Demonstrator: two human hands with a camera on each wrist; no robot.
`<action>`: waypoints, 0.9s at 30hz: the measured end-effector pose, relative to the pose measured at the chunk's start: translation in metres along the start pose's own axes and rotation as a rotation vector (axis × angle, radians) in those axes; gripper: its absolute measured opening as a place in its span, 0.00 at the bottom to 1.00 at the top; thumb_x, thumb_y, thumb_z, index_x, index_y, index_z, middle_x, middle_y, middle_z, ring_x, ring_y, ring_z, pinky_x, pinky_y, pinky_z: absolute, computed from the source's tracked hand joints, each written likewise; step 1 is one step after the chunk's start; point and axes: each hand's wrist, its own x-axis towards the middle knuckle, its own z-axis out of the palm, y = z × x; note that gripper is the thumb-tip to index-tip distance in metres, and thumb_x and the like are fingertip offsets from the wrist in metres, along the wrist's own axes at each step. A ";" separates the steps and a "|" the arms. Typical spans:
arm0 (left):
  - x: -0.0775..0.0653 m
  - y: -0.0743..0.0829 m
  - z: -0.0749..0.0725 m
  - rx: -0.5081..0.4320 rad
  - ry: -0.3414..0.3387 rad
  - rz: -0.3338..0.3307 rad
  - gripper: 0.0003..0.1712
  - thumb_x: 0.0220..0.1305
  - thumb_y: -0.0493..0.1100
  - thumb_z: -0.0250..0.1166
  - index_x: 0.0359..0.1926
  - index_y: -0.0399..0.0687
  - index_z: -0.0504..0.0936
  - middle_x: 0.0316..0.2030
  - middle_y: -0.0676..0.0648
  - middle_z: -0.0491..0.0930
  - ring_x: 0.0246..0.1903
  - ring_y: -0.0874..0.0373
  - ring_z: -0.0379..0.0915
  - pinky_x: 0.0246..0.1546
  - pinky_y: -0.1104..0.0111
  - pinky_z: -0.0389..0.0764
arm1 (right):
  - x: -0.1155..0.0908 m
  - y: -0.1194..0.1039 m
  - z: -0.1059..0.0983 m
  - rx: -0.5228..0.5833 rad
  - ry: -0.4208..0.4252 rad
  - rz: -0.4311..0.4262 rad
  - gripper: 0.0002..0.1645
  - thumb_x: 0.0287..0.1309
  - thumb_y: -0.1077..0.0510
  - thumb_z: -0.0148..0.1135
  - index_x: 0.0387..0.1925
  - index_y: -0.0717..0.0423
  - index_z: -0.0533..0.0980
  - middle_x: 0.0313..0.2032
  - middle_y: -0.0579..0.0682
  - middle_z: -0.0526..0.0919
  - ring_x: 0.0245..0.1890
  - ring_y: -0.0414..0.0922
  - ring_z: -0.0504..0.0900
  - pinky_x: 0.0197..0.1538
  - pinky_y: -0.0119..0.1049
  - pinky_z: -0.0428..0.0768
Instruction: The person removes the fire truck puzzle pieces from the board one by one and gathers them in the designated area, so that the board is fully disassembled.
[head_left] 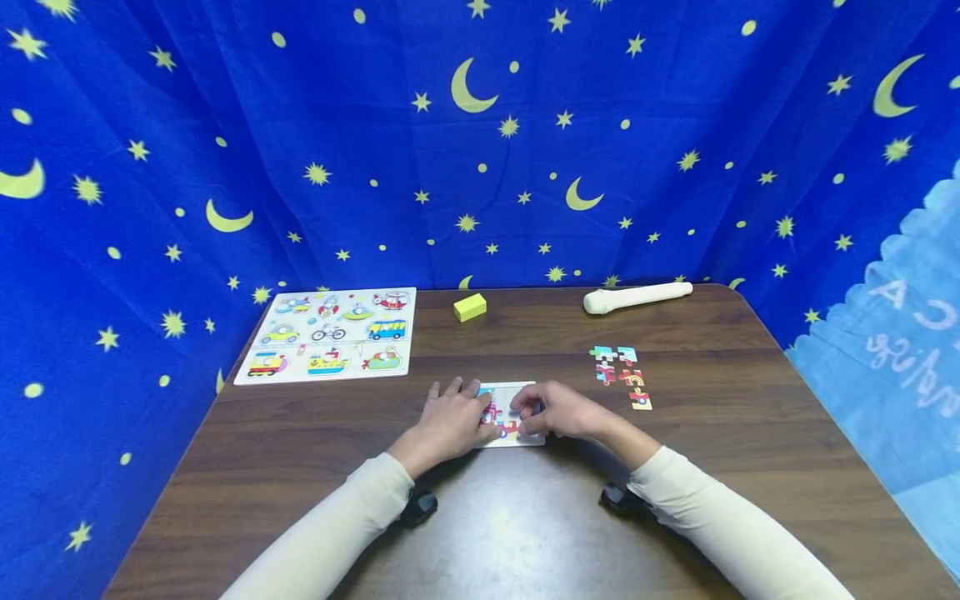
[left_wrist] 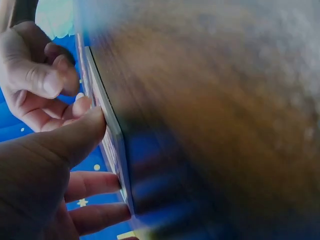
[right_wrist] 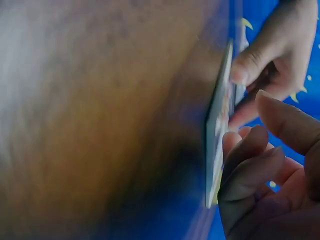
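A small white-edged jigsaw puzzle tray [head_left: 517, 443] lies on the table in front of me, with red and blue picture pieces [head_left: 493, 412] in its left and lower parts. My left hand [head_left: 453, 421] rests on the left side of this tray. In the left wrist view, its thumb [left_wrist: 82, 132] touches the tray near the edge, and two fingers reach across it. My right hand [head_left: 564, 410] is over the tray's right side, fingers loosely bent. In the right wrist view its thumb [right_wrist: 287, 122] stands apart from the fingers, with nothing visible between them.
Several loose jigsaw pieces [head_left: 627, 377] lie right of the tray. A vehicle picture board [head_left: 352, 333] lies at the back left, a yellow block [head_left: 470, 307] at the back middle and a cream-coloured stick with a thick end [head_left: 637, 297] at the back right. Starry blue cloth [head_left: 390, 242] hangs behind the table.
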 end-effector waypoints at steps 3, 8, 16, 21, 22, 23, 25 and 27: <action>0.000 -0.003 -0.001 -0.002 -0.024 0.007 0.40 0.64 0.68 0.65 0.70 0.52 0.75 0.73 0.40 0.67 0.72 0.33 0.59 0.69 0.31 0.57 | 0.002 -0.002 0.007 -0.093 0.016 -0.006 0.16 0.53 0.64 0.73 0.45 0.61 0.82 0.30 0.45 0.79 0.27 0.37 0.74 0.30 0.30 0.74; 0.000 -0.009 -0.004 -0.040 -0.054 0.039 0.40 0.65 0.67 0.64 0.72 0.53 0.73 0.75 0.42 0.64 0.74 0.34 0.56 0.69 0.31 0.55 | 0.002 -0.003 0.011 -0.275 0.081 0.012 0.16 0.50 0.61 0.77 0.42 0.55 0.84 0.30 0.41 0.79 0.32 0.36 0.76 0.42 0.34 0.77; -0.001 -0.021 -0.007 -0.073 -0.045 0.119 0.36 0.69 0.64 0.62 0.72 0.54 0.73 0.75 0.42 0.64 0.74 0.34 0.56 0.70 0.34 0.57 | 0.002 -0.004 0.010 -0.294 0.071 -0.018 0.16 0.50 0.63 0.74 0.43 0.55 0.84 0.30 0.41 0.79 0.32 0.37 0.76 0.41 0.35 0.77; -0.005 -0.025 -0.008 -0.102 -0.037 0.186 0.34 0.69 0.61 0.64 0.71 0.56 0.74 0.75 0.43 0.64 0.75 0.36 0.56 0.70 0.33 0.57 | 0.003 -0.002 0.010 -0.313 0.078 -0.026 0.16 0.48 0.66 0.71 0.42 0.53 0.84 0.29 0.40 0.78 0.31 0.36 0.75 0.39 0.33 0.76; -0.007 -0.025 -0.007 -0.106 -0.037 0.207 0.34 0.69 0.61 0.64 0.71 0.56 0.74 0.75 0.43 0.65 0.75 0.37 0.56 0.70 0.33 0.57 | 0.004 -0.002 0.010 -0.318 0.080 -0.029 0.16 0.48 0.67 0.70 0.41 0.53 0.83 0.28 0.40 0.78 0.30 0.36 0.75 0.39 0.33 0.76; -0.008 -0.026 -0.007 -0.107 -0.040 0.229 0.33 0.69 0.61 0.64 0.71 0.57 0.75 0.75 0.44 0.65 0.75 0.37 0.56 0.69 0.32 0.58 | 0.004 -0.001 0.010 -0.323 0.081 -0.032 0.16 0.47 0.67 0.70 0.41 0.53 0.83 0.28 0.40 0.78 0.30 0.36 0.75 0.38 0.33 0.75; -0.009 -0.027 -0.006 -0.106 -0.049 0.266 0.31 0.69 0.60 0.64 0.70 0.58 0.76 0.74 0.45 0.66 0.74 0.38 0.57 0.68 0.32 0.58 | 0.005 -0.001 0.011 -0.322 0.078 -0.030 0.15 0.48 0.68 0.70 0.40 0.52 0.83 0.27 0.40 0.77 0.30 0.36 0.74 0.37 0.33 0.74; -0.009 -0.028 -0.004 -0.099 -0.052 0.288 0.30 0.70 0.60 0.64 0.69 0.59 0.77 0.74 0.47 0.67 0.74 0.39 0.58 0.68 0.31 0.59 | 0.005 0.000 0.011 -0.329 0.075 -0.036 0.15 0.47 0.68 0.70 0.39 0.52 0.83 0.27 0.40 0.76 0.29 0.36 0.74 0.36 0.32 0.74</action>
